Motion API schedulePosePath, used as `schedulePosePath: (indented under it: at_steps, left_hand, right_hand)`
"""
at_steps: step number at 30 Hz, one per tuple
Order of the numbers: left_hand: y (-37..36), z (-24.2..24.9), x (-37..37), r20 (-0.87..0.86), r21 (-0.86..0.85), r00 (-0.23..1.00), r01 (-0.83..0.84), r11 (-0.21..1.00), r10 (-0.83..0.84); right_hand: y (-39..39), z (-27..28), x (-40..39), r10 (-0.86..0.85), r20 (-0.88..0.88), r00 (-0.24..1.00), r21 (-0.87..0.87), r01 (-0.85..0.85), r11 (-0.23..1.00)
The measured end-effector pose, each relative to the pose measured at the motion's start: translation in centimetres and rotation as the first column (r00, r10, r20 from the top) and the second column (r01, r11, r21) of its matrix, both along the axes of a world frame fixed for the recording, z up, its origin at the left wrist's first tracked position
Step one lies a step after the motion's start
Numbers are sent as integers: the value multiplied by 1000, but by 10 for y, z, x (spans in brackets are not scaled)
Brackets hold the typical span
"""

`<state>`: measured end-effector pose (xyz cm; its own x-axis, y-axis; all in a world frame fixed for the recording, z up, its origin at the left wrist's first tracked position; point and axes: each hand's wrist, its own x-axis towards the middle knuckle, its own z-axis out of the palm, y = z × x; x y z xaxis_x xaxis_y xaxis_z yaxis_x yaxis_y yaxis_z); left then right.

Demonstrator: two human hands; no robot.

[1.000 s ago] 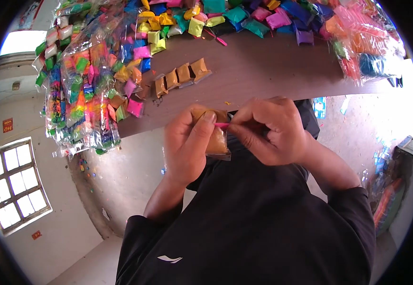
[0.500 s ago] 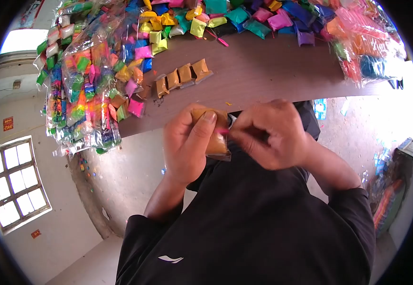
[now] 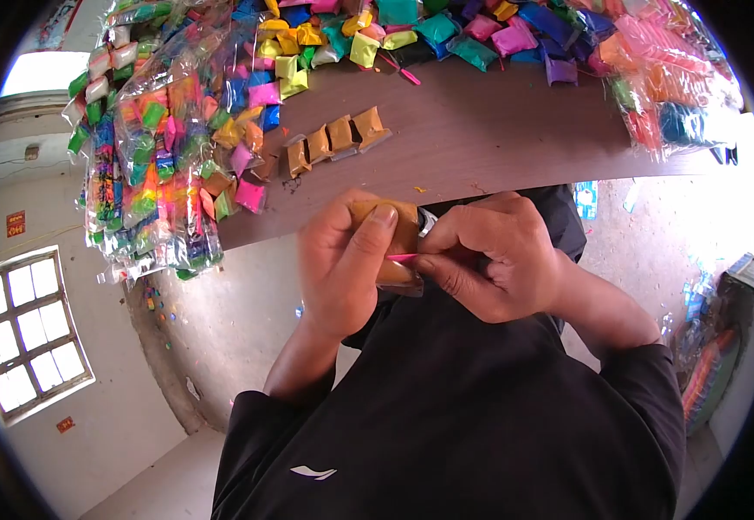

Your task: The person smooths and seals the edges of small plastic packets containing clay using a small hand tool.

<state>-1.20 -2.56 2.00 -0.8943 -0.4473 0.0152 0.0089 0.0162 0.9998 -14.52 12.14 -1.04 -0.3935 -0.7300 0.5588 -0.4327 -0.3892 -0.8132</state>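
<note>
brown counter (image 3: 515,121), with coloured packets (image 3: 472,52) massed along its far side and a row of four tan packets (image 3: 340,134) left of centre. the left hand (image 3: 342,269) has its grip closed on a tan pouch (image 3: 397,227), held by the counter's near edge. the right hand (image 3: 498,260), grip narrow, pinches a thin pink stick (image 3: 401,257) across the pouch.

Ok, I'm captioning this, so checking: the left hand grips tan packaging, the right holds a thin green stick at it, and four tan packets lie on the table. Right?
Not green: the head view shows the thin stick is pink. The rest holds: left hand on the tan packaging, right hand on the stick, four tan packets on the table.
</note>
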Motion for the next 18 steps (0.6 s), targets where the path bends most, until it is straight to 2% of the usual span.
schedulePosePath:
  at_steps: [4,6,10,13,16,18]
  left_hand:
    - [-4,4,3,20,-44,999,30,999,-29]
    - [2,3,1,13,-13,1000,3,1000,-3]
    - [0,2,4,25,14,1000,-4,1000,4]
    - [4,1,1,6,60,999,-36,998,36]
    - [0,-3,5,13,37,1000,-19,999,19]
    - [1,-2,4,19,69,999,-31,997,30]
  right_hand:
    - [1,4,-1,-81,58,995,99,75,992]
    - [0,3,1,9,28,1000,-2,-9,1000]
    - [-1,-1,1,-54,71,996,44,51,998]
    - [-2,2,1,-33,24,999,19,32,999]
    - [-4,-1,3,8,-13,1000,-59,-9,998]
    - [-4,2,1,-143,2,990,40,143,989]
